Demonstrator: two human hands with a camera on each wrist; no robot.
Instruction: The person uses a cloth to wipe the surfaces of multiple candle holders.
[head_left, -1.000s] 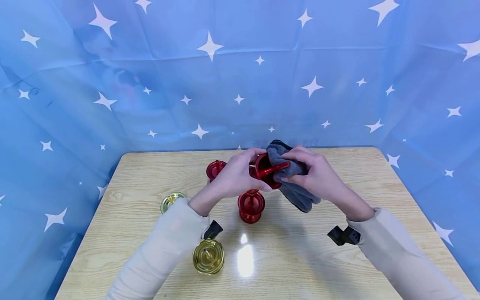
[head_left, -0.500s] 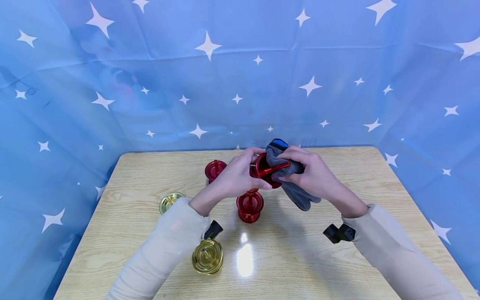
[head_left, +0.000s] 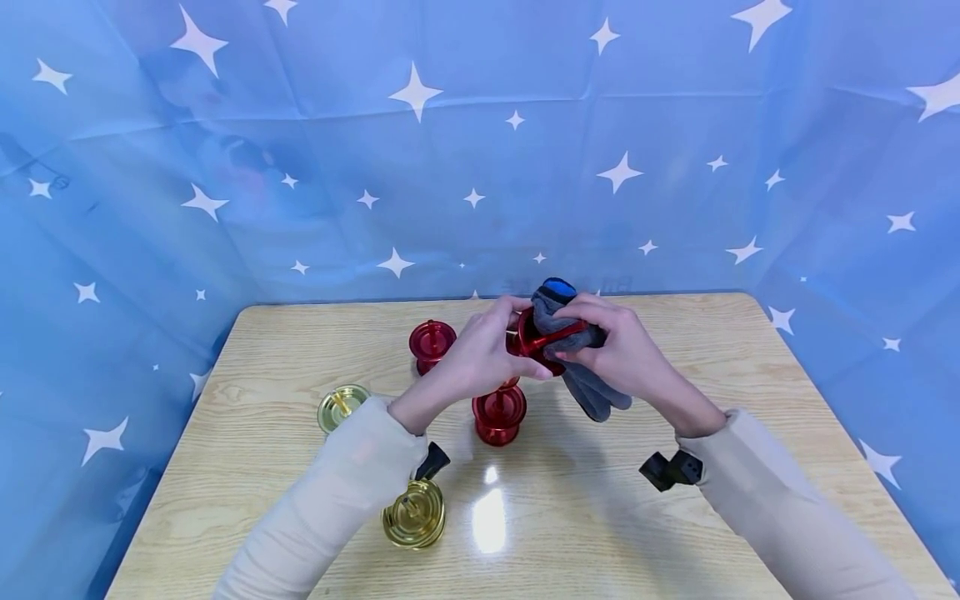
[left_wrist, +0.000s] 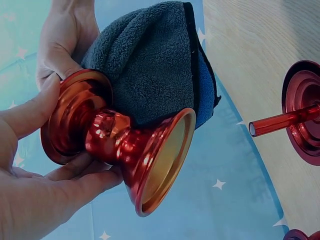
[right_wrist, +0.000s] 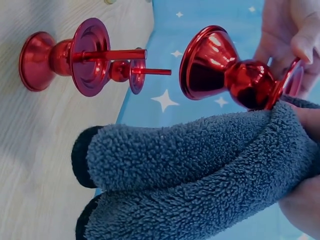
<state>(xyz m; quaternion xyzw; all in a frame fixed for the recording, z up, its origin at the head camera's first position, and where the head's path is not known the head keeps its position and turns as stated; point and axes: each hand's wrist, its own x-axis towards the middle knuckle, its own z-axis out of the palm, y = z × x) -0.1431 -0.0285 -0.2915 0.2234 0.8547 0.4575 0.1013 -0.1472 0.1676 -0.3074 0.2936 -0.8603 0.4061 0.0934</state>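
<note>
A shiny red metal candle holder (left_wrist: pixel 102 132), with a flared base, ball-shaped stem and dish, is held tilted above the table. My left hand (head_left: pixel 480 354) grips it around the dish and stem, base pointing toward the backdrop. From the dish, a thin red tube (head_left: pixel 561 335) sticks out to the right. My right hand (head_left: pixel 622 346) pinches a bunched dark grey plush cloth (right_wrist: pixel 200 165) against the dish and tube. The cloth's blue side (head_left: pixel 558 287) shows at its top edge, and its folded tail hangs below the hand. The right fingertips are partly hidden in the cloth.
Two similar red candle holders stand upright on the wooden table (head_left: pixel 750 517), one just below the hands (head_left: pixel 498 417) and one farther back (head_left: pixel 431 342). A gold holder (head_left: pixel 341 408) is beside my left sleeve; another gold one (head_left: pixel 414 517) is nearer. A starry blue backdrop (head_left: pixel 465 150) rises behind.
My right hand and the cloth have shifted slightly left, and the cloth's blue side has come into view. The left hand has edged right, uncovering more of the back red candle holder.
</note>
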